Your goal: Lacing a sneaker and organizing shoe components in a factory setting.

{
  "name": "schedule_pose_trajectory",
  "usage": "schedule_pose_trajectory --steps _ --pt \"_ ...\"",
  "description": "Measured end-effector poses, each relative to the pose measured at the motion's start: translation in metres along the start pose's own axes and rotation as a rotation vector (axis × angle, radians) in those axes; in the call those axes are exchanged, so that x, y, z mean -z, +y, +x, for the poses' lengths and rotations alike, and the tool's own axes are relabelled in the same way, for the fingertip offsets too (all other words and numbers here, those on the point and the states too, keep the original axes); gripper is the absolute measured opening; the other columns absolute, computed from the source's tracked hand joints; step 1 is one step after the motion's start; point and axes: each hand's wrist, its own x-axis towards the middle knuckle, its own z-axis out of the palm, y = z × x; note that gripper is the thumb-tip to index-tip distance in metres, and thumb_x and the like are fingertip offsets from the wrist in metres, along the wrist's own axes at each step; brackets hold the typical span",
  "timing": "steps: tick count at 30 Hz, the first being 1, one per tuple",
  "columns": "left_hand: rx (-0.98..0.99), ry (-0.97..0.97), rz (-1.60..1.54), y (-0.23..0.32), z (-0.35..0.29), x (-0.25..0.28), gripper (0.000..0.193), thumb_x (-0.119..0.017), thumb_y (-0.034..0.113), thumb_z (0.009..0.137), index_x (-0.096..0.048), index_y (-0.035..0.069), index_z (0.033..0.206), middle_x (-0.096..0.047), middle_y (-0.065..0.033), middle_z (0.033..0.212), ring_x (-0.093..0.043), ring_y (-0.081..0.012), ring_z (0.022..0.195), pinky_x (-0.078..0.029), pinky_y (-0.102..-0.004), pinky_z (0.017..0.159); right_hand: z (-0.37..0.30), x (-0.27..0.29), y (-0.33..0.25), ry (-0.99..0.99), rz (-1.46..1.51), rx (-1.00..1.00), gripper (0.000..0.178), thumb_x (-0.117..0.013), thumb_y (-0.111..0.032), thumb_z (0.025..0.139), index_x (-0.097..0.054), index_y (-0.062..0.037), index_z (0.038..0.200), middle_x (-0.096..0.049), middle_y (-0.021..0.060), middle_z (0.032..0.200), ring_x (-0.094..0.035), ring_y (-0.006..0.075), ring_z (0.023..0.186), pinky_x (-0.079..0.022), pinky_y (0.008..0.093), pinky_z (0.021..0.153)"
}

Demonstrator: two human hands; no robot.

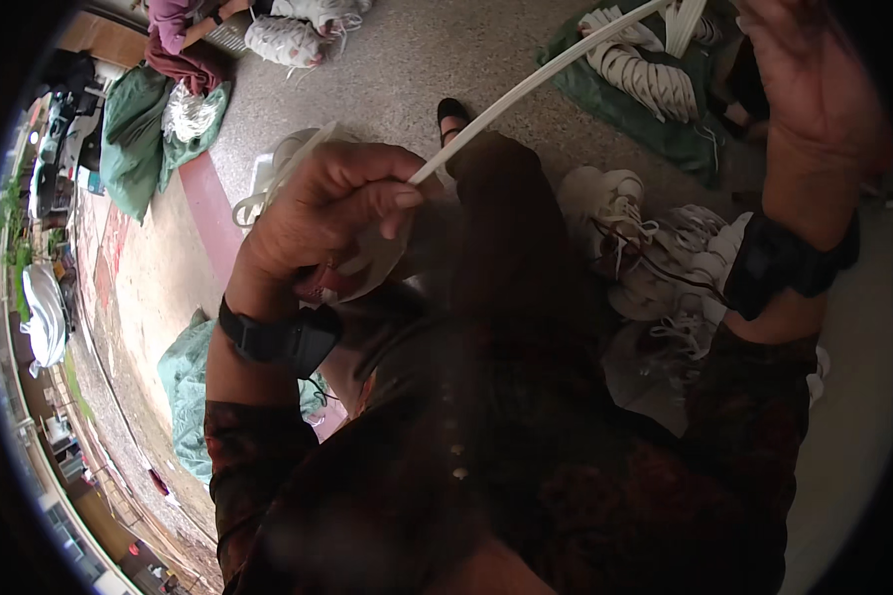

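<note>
Wears a dark patterned shirt (566,426) closest to the camera, above dark trousers (511,248). Holds both hands up, well apart. Pinches one end of a flat white cord (541,91) between thumb and forefinger of the left hand (342,203), left of center. Runs that cord diagonally across the view, above the floor (377,94), up to the top edge near the right hand (809,84). Holds the right hand high at upper right, fingertips cut off by the rim; cannot tell from this angle whether gripping the cord. Carries a black strapped device (268,335) on the left wrist and a black band (789,263) on the right. Shows pale bundles (655,233) with loose laces between the right forearm and trousers. Shows, farther off, coiled white cord (655,84) on a green sack (556,55) at upper right. Includes, at upper left, another green sack (129,129) near a person in a purple sleeve (172,22).
</note>
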Motion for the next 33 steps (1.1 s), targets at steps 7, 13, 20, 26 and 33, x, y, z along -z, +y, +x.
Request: schedule_pose_trajectory --steps 7,13,20,26,33 --pt "0.062 0.137 -0.053 0.003 -0.007 -0.001 0.018 -0.068 0.017 0.082 -0.058 0.001 0.082 -0.052 0.0024 0.065 -0.045 -0.0042 0.056 -0.035 -0.0186 0.053 -0.192 0.01 -0.006 0.166 -1.28 -0.836 0.013 -0.058 -0.009 0.082 -0.051 -0.0018 0.091 -0.049 0.0027 0.073 -0.047 0.0093 0.067 -0.041 0.0259 0.06" --pt "0.073 0.189 -0.053 0.005 -0.003 -0.006 0.016 -0.067 0.014 0.082 -0.057 0.001 0.081 -0.052 0.0015 0.065 -0.044 -0.0044 0.056 -0.033 -0.0188 0.053 -0.321 -0.017 0.025 -0.072 -0.816 -1.302 0.019 -0.064 -0.016 0.077 -0.056 0.0 0.085 -0.057 0.0137 0.07 -0.057 0.0282 0.066 -0.044 0.0354 0.062" --pt "0.1 0.241 -0.09 0.003 -0.006 -0.011 0.02 -0.068 0.016 0.081 -0.055 0.001 0.082 -0.052 0.0009 0.065 -0.045 -0.0053 0.056 -0.034 -0.019 0.053 -0.402 0.031 0.143 0.093 -1.553 -0.873 0.036 -0.068 -0.02 0.075 -0.052 0.0011 0.1 -0.057 0.0213 0.092 -0.054 0.039 0.097 -0.046 0.0428 0.08" --pt "0.11 0.257 -0.061 0.003 -0.004 -0.01 0.022 -0.069 0.018 0.081 -0.054 0.001 0.082 -0.053 0.0002 0.064 -0.045 -0.0051 0.055 -0.033 -0.0186 0.051 -0.39 0.066 0.166 0.007 -1.385 -1.132 0.056 -0.072 -0.022 0.073 -0.042 0.0045 0.112 -0.055 0.0226 0.101 -0.054 0.0401 0.098 -0.044 0.0444 0.081" --pt "0.15 0.302 -0.064 0.002 -0.007 -0.008 0.024 -0.07 0.019 0.079 -0.055 0.001 0.079 -0.053 -0.001 0.06 -0.045 -0.0055 0.049 -0.03 -0.0189 0.043 -0.372 0.108 0.206 -0.186 -1.168 -1.483 0.047 -0.066 -0.028 0.075 -0.054 0.0065 0.105 -0.063 0.0232 0.094 -0.06 0.0378 0.094 -0.047 0.0439 0.078"
